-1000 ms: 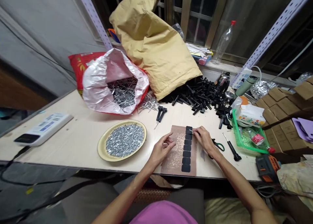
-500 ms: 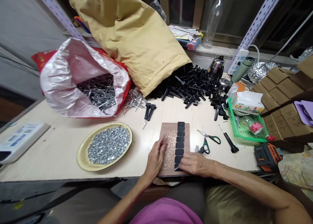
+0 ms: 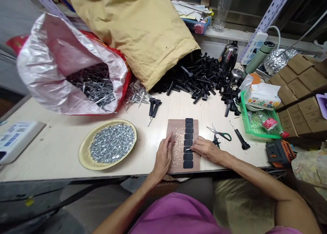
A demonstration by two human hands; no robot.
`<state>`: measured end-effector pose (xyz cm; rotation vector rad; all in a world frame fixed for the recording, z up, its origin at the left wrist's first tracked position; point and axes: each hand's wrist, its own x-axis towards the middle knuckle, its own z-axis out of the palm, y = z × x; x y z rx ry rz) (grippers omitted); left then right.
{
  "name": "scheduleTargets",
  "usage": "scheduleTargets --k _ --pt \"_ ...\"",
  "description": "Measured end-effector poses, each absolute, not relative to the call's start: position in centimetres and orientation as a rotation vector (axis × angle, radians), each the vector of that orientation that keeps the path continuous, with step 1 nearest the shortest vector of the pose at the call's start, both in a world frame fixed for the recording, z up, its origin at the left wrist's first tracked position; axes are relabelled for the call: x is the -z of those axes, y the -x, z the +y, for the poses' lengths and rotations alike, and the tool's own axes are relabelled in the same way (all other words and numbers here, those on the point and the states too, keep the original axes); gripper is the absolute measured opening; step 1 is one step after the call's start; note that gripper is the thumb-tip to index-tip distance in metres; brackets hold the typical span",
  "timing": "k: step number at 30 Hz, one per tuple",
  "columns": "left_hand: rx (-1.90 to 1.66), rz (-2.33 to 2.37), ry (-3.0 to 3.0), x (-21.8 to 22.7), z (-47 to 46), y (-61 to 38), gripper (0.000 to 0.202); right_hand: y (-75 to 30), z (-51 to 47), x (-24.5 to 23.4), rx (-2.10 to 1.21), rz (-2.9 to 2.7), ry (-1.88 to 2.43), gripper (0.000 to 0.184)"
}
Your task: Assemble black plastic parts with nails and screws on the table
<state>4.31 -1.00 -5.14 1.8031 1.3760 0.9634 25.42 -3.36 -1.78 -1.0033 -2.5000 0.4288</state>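
Note:
A brown board [image 3: 172, 128] lies at the table's near edge with a column of several black rectangular caps [image 3: 188, 130] standing on it. My left hand [image 3: 163, 155] rests on the board's left part, fingers curled and pressing it down. My right hand [image 3: 204, 149] pinches a small thin metal pin [image 3: 188, 149] and holds its tip at one of the lower caps. A round yellow plate [image 3: 84, 155] heaped with small silver pieces sits to the left of the board.
An open white and red bag [image 3: 51, 57] of metal pins and a tan sack [image 3: 138, 30] spilling black plastic handles [image 3: 201, 81] fill the back. Scissors [image 3: 221, 134], a black screwdriver [image 3: 238, 140], a green basket [image 3: 246, 127] and cardboard boxes [image 3: 298, 87] lie right.
My right hand went from the top cap down to the board's near end, then back up to a lower middle cap. The view has tilted down and closer.

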Motion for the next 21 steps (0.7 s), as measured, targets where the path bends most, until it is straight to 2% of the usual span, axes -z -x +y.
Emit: scheduleTargets --k 6,8,11,14,15,16,18,21 --pt "-0.992 1.344 -1.779 5.3 -1.0 -4.3 0.04 -25.2 -3.0 -0.6 -0.612 -2.286 1.165 0.035" --pt "-1.012 1.327 -1.765 5.5 -1.0 -4.4 0.04 -24.1 -4.5 -1.6 -0.764 -2.187 1.221 0.033" --pt "-1.044 1.286 -1.737 5.7 -0.9 -4.3 0.04 -21.8 -8.4 -2.0 -1.368 -1.827 1.376 0.021" --pt "-1.068 1.24 -1.714 5.9 -0.7 -4.4 0.039 -19.6 -12.2 -0.1 -2.195 -0.931 1.479 0.018" --pt "-1.073 1.236 -1.707 5.9 -0.7 -4.5 0.039 -19.0 -12.8 0.9 -2.317 -0.565 1.494 0.018" --pt "-1.076 1.237 -1.703 5.9 -0.8 -4.6 0.038 -18.5 -13.1 1.9 -2.366 -0.254 1.507 0.019" --pt "-1.087 1.246 -1.705 5.4 -0.9 -4.7 0.037 -17.8 -12.6 3.8 -2.228 0.088 1.538 0.021" --pt "-1.119 1.211 -1.742 3.8 -1.2 -4.4 0.036 -16.9 -10.9 5.2 -1.932 0.27 1.58 0.03"
